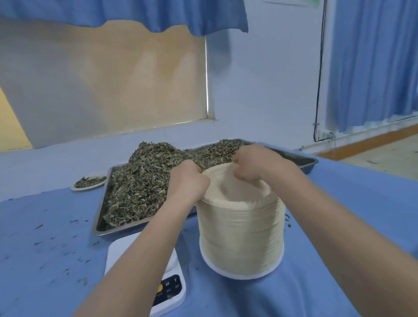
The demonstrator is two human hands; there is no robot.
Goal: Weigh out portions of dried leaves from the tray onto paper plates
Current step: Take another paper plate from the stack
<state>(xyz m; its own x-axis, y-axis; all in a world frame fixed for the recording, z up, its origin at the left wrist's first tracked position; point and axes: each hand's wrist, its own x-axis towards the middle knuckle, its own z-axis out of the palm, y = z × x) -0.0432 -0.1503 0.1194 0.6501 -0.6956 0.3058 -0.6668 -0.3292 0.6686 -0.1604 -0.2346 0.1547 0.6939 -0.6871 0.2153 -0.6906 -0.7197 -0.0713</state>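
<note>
- A tall stack of paper plates (241,233) stands on the table (347,224), cream-coloured, its side a mass of fine thin ridged edges, with a white rim at the bottom
- The top plate (230,188) is tilted up at its far edge, its fluted rim bent where the fingers take it
- The left hand (187,180) pinches the left far rim of the top plate, fingers curled, knuckles up
- The right hand (253,164) grips the right far rim of the same plate, fingers curled over the edge, the forearm reaching in from the lower right
- Behind the stack lies a shallow rectangular metal tray (305,163), shiny grey with a rolled lip, set at an angle on the table
- Dried leaves (142,184) fill the tray in a rough heap, olive-green and brown, crumbly and stalky, highest at the far left
- A filled paper plate (88,182) with a thin layer of the same leaves sits just left of the tray's far corner
- A white kitchen scale (170,295) with a smooth flat platform and a dark button panel sits in front of the tray, left of the stack, partly under the left forearm
- The table wears a blue cloth, slightly creased, speckled with leaf crumbs (40,245) on the left
</note>
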